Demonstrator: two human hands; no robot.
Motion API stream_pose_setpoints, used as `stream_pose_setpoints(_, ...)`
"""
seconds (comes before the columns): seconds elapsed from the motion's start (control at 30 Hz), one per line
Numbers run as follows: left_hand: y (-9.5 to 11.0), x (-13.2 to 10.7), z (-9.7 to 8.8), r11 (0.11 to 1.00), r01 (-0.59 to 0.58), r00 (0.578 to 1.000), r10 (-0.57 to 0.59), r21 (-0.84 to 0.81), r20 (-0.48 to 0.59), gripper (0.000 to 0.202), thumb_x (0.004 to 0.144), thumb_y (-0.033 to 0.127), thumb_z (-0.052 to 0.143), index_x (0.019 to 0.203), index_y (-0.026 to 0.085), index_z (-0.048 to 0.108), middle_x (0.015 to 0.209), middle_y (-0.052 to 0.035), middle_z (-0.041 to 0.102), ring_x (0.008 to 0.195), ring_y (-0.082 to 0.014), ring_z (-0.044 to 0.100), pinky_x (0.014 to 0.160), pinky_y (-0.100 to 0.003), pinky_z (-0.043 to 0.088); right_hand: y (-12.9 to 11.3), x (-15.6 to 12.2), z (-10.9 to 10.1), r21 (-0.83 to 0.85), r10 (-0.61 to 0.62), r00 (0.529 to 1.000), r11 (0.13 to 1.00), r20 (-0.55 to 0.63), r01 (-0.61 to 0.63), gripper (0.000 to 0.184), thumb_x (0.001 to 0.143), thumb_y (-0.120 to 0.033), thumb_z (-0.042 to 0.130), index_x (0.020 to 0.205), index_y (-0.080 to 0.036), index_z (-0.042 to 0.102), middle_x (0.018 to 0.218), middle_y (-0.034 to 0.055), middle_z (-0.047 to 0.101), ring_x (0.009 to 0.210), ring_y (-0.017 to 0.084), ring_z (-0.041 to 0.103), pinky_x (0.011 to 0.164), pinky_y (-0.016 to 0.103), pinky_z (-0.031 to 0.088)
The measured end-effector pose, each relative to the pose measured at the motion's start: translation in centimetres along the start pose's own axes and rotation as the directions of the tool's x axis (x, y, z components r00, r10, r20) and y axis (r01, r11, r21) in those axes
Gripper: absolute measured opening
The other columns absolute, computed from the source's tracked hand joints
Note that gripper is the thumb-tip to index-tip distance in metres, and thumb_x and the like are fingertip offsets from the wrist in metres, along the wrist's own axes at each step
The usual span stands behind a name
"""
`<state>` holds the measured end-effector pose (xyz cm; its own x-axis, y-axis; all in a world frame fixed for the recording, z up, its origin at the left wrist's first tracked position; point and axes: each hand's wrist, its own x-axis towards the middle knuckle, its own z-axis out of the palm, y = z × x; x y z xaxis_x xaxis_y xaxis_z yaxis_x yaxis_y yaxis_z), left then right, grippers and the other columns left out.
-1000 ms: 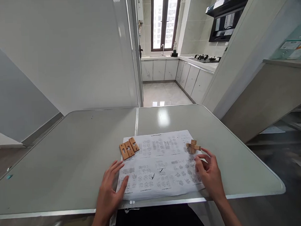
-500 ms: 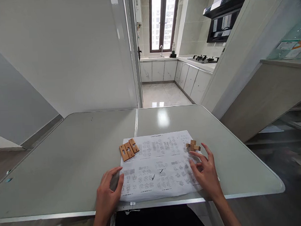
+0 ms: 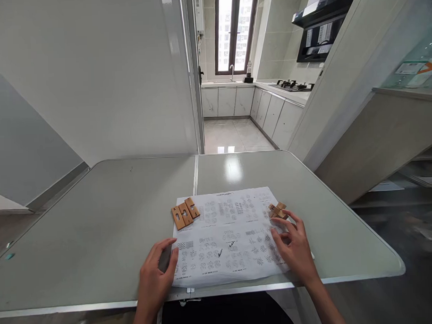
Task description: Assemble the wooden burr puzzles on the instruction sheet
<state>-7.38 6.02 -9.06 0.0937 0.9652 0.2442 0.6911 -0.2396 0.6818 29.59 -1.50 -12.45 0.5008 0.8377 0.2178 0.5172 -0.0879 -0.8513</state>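
A white sheet of paper (image 3: 227, 270) printed with many small diagrams lies flat on the table. Beside its lower left edge rests my left hand (image 3: 156, 273), thumb and fingers apart, holding nothing. Three flat wooden pieces (image 3: 185, 214) with cut-outs and dark numbers sit side by side on the sheet's upper left. An interlocked wooden block puzzle (image 3: 277, 210) stands at the right edge of the paper. My right hand (image 3: 293, 242) is just in front of it, fingers spread, the index fingertip at its right side; whether they touch I cannot tell.
The pale table (image 3: 98, 232) has a metal rim and a seam across it. A small teal object (image 3: 9, 256) lies near its left edge. Behind is a kitchen with a stove (image 3: 294, 85). A shelf with a clear plastic container (image 3: 416, 70) stands at right.
The block puzzle at the right has turned and shifted slightly. My right index finger has lowered towards it. My left hand has hardly moved.
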Motion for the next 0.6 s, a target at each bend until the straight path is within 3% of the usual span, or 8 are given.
stream_pose_setpoints(0.1,-0.03,0.03,-0.05,1.000,0.019,1.000,-0.019,-0.006,0.018,0.038,0.097,0.054,0.057,0.117,0.025,0.070,0.125,-0.0077,0.072,0.112,-0.0282,0.069,0.061,-0.027,0.060,0.16,0.01,0.00,0.012,0.010,1.000,1.000,-0.006,-0.010,0.033,0.097,-0.048,0.061,0.119,-0.025,0.069,0.157,0.0129,0.038,0.074,0.015,0.070,0.070,0.038,0.065)
stream_pose_setpoints(0.23,0.00,0.11,-0.08,1.000,-0.019,1.000,0.020,0.008,-0.004,0.037,0.097,0.054,0.057,0.114,0.025,0.072,0.120,-0.0071,0.074,0.108,-0.0274,0.071,0.079,-0.034,0.062,0.08,-0.06,0.00,0.029,0.014,1.000,0.999,-0.017,-0.013,0.034,0.096,-0.050,0.061,0.118,-0.025,0.069,0.155,0.0139,0.039,0.079,0.017,0.072,0.069,0.036,0.064)
stream_pose_setpoints(0.37,0.02,0.13,0.00,1.000,-0.020,1.000,0.020,0.003,-0.019,0.038,0.096,0.056,0.057,0.113,0.025,0.072,0.118,-0.0071,0.075,0.106,-0.0276,0.072,0.077,-0.034,0.062,0.12,-0.08,-0.03,0.026,0.001,0.999,1.000,-0.033,0.000,0.036,0.096,-0.052,0.060,0.116,-0.023,0.070,0.150,0.0138,0.045,0.093,0.023,0.073,0.071,0.037,0.064)
stream_pose_setpoints(0.6,-0.03,0.16,0.15,1.000,-0.021,1.000,0.021,0.022,-0.017,0.035,0.097,0.053,0.056,0.113,0.025,0.071,0.120,-0.0064,0.074,0.107,-0.0271,0.072,0.081,-0.034,0.062,0.16,-0.03,-0.01,0.028,-0.052,0.998,0.998,-0.042,0.053,0.028,0.097,-0.049,0.060,0.100,-0.024,0.071,0.140,0.0093,0.049,0.121,0.030,0.064,0.099,0.051,0.059)
